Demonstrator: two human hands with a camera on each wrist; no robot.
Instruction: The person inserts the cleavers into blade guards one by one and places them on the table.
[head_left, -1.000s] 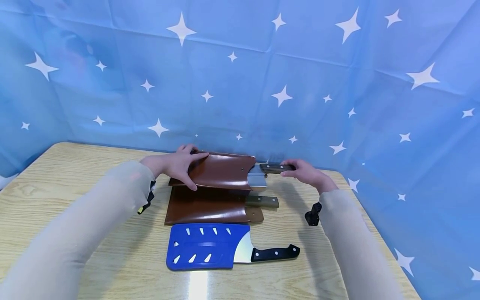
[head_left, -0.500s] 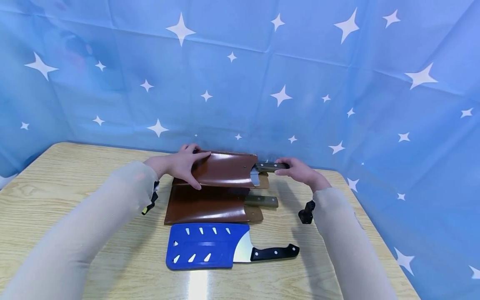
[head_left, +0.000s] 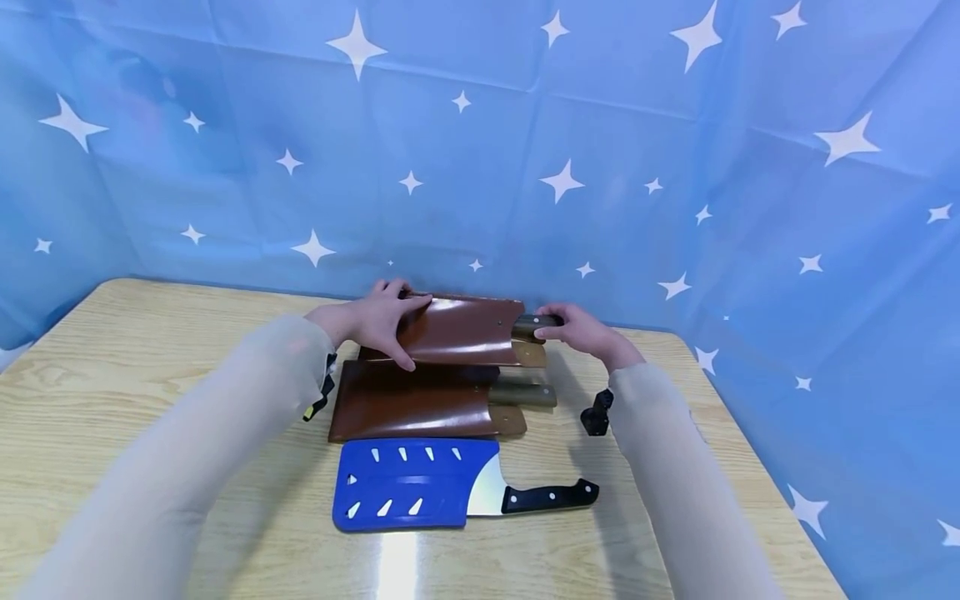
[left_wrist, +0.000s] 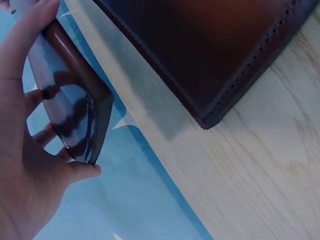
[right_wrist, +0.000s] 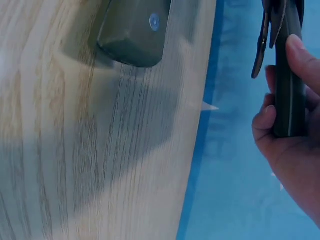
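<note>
Toward the back of the table, my left hand (head_left: pixel 377 321) grips the closed end of a glossy brown leather sheath (head_left: pixel 465 331), thumb and fingers spread around its edges. In the left wrist view, the fingers wrap the sheath's (left_wrist: pixel 70 107) stitched corner, raised off the tabletop. My right hand (head_left: pixel 583 332) holds the dark wooden handle of a cleaver (head_left: pixel 527 327) at the sheath's right end. That handle (right_wrist: pixel 290 95) is pinched between thumb and fingers in the right wrist view. The cleaver's blade is hidden inside the sheath.
Just in front lies a second brown leather sheath (head_left: pixel 412 408) with a wooden-handled knife (head_left: pixel 532 394) in it. Nearer still is a blue slotted blade guard (head_left: pixel 408 487) on a black-handled cleaver (head_left: pixel 551 497). A blue star-patterned curtain (head_left: pixel 480 167) hangs behind the wooden table (head_left: pixel 225 333).
The cleaver has slid left into the sheath, its blade passing out of sight. My right hand has moved left with the handle, and the left hand and sheath have shifted slightly right.
</note>
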